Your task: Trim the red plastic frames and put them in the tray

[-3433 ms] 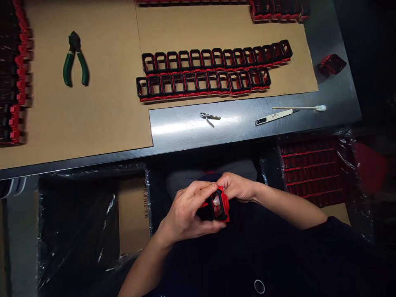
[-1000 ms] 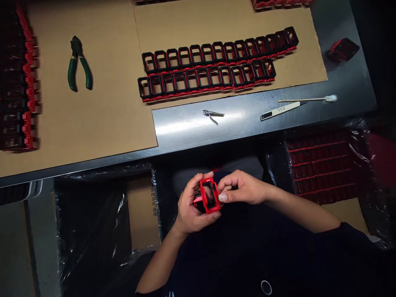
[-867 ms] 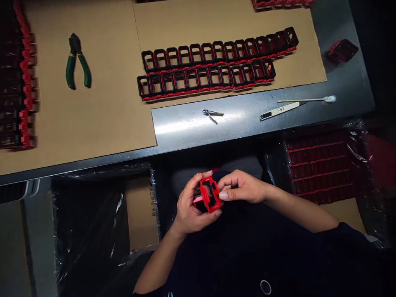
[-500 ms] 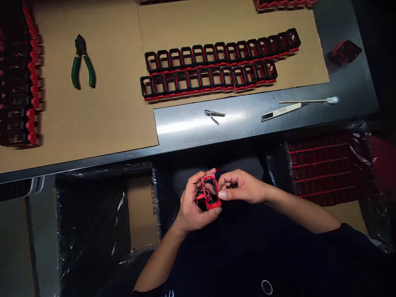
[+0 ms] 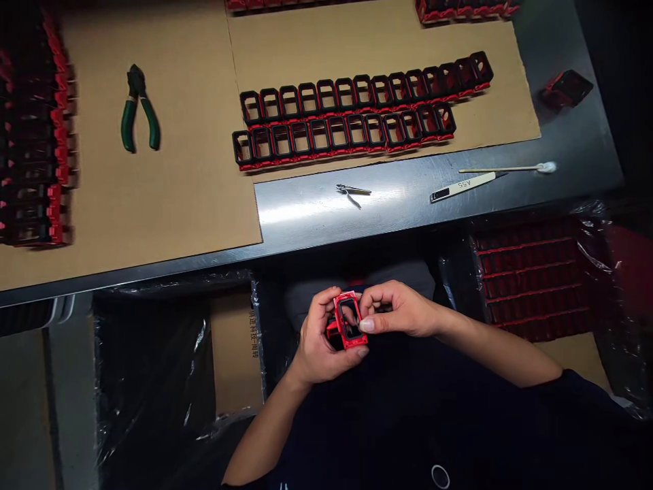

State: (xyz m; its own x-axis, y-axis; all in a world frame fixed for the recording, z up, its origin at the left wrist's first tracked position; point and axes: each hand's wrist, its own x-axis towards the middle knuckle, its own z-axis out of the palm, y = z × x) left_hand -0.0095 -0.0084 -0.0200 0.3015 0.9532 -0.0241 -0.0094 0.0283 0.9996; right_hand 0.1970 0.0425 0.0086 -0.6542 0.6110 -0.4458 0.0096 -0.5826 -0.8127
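My left hand (image 5: pixel 322 340) is wrapped round a red and black rectangular plastic frame (image 5: pixel 362 340), just below the table edge. The frame is tilted, with its open red-rimmed face turned up towards me. From the right, my right hand (image 5: pixel 395 311) pinches the frame's side, thumb on the rim and fingers behind it; some fingertips show through the opening. Whether a small tool is also in the right fingers I cannot make out.
Rows of similar frames (image 5: pixel 320 136) stand on cardboard (image 5: pixel 188 170) over the metal table (image 5: pixel 300 211). Green-handled pliers (image 5: pixel 130 124), small nippers (image 5: pixel 353 190), a white-handled knife (image 5: pixel 466 185) and a cotton-tipped stick (image 5: pixel 503 169) lie there. A crate of red parts (image 5: pixel 530 279) stands below right.
Both hands stay closed on the frame, which has shifted very slightly. The whole view has moved a little; the things on the table lie as before.
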